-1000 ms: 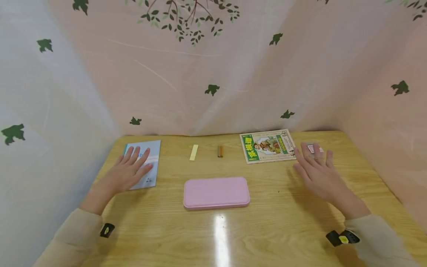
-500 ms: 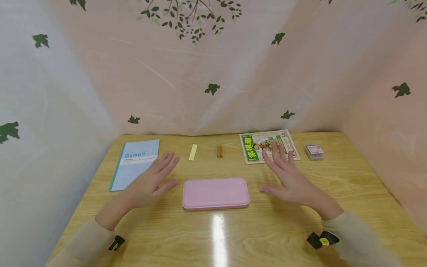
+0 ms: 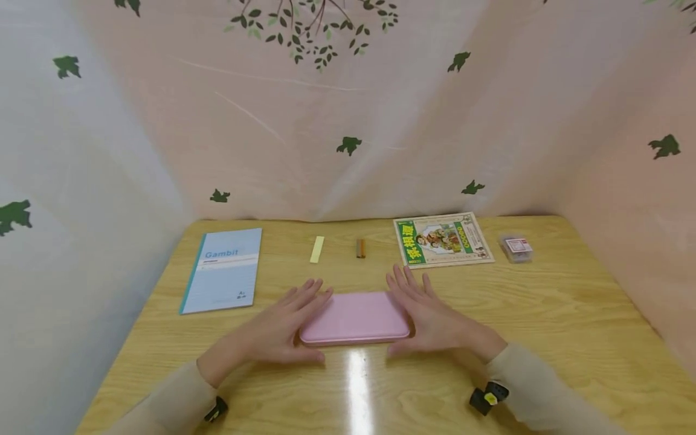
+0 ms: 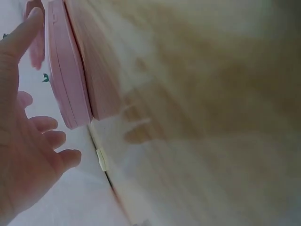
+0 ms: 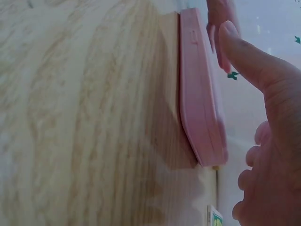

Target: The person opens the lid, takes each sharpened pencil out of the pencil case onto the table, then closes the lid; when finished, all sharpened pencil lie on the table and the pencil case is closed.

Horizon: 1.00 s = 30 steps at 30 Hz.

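Two loosely spread hands (image 3: 276, 330) (image 3: 433, 321) flank pink case (image 3: 356, 317); notebook (image 3: 222, 278) back L, booklet (image 3: 443, 240) & box (image 3: 516, 248) back R.

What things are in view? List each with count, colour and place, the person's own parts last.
Case: one, pink, centre
Notebook: one, pale blue, left
Strip: one, yellow, back middle
Small piece: one, brown-orange, right of strip
Printed item: one, green-and-cream, back right
Box: one, clear, far right
Table: one, wood-coloured, below these
Cloth: count unclear, pale with green prints, behind and beside
Wrist devices: two, black and yellow, by sleeves
Sleeves: two, beige, forearms
Left hand: one, bare, by case's left end
Right hand: one, bare, by case's right end
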Available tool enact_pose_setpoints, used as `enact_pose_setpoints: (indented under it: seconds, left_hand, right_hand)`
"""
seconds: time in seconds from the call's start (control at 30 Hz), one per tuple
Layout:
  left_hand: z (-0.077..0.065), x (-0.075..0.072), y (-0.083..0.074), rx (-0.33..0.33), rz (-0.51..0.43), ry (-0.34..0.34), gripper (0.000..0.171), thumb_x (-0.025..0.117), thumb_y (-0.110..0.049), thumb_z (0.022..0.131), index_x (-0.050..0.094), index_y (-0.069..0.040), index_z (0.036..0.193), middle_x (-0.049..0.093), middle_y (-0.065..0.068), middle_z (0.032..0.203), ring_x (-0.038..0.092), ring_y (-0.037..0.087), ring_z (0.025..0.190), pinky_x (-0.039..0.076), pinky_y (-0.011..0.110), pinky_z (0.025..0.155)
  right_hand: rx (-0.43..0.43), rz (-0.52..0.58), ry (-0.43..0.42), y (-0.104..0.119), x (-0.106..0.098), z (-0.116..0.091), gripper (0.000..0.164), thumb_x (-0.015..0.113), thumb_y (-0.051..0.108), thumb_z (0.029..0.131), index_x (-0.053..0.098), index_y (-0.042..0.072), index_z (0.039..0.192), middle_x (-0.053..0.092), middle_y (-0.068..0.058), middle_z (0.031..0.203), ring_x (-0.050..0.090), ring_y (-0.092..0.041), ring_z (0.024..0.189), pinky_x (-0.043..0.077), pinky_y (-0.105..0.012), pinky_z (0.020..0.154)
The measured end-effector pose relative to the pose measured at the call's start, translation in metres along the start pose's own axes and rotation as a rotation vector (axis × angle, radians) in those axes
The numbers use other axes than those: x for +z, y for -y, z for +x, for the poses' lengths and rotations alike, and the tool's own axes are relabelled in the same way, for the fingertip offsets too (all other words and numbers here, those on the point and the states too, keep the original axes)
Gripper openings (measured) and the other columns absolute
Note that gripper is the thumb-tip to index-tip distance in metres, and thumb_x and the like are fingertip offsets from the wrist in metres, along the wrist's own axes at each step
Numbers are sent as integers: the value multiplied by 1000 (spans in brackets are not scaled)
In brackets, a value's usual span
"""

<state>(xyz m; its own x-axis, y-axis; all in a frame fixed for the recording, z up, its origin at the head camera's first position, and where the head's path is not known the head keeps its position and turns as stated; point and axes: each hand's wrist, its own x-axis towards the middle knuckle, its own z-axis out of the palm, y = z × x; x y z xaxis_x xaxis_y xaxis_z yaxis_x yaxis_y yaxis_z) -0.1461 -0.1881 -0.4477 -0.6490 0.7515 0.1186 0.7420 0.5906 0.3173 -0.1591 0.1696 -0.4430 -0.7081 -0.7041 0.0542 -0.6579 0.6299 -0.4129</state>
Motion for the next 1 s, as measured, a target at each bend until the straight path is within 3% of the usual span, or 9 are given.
enact_pose_setpoints:
  seconds: [0.2, 0.33, 0.63, 0.83, 1.0]
  left_hand:
    - [12, 2, -4, 18, 5, -1, 107, 69, -70, 83, 29, -9, 160, 24, 23, 163, 24, 43, 148, 26, 61, 116]
    - [16, 0, -6, -8, 9, 13, 102, 70, -68, 83, 36, -8, 158, 33, 22, 159, 33, 40, 146, 34, 57, 113]
    - [23, -1, -11, -41, 36, 36, 95, 78, -52, 81, 41, -6, 155, 45, 18, 152, 45, 32, 137, 48, 50, 104]
    - [23, -6, -13, -73, 40, 42, 99, 81, -48, 74, 43, -1, 152, 48, 17, 147, 47, 30, 133, 48, 47, 104]
    - [23, -9, -13, -91, 39, 51, 98, 81, -47, 71, 46, -2, 150, 49, 15, 144, 48, 27, 129, 50, 44, 102]
  right_hand:
    - [2, 10, 34, 2, 8, 4, 116, 72, 68, 81, 23, -3, 159, 4, -27, 164, 5, -49, 150, 5, -72, 115]
    - [-4, 7, 18, 3, 9, 8, 109, 72, 66, 82, 31, -2, 157, 7, -27, 164, 9, -48, 150, 11, -68, 116]
    - [49, 63, 82, 9, 4, 12, 108, 77, 63, 80, 33, 2, 157, 14, -22, 165, 11, -45, 151, 15, -66, 117]
    - [71, 10, 94, 12, 1, 11, 109, 78, 63, 79, 33, 3, 157, 21, -20, 164, 19, -45, 149, 20, -65, 116]
    - [66, -60, 73, 12, -1, 10, 105, 79, 63, 78, 40, 3, 155, 33, -19, 160, 36, -42, 143, 34, -60, 113]
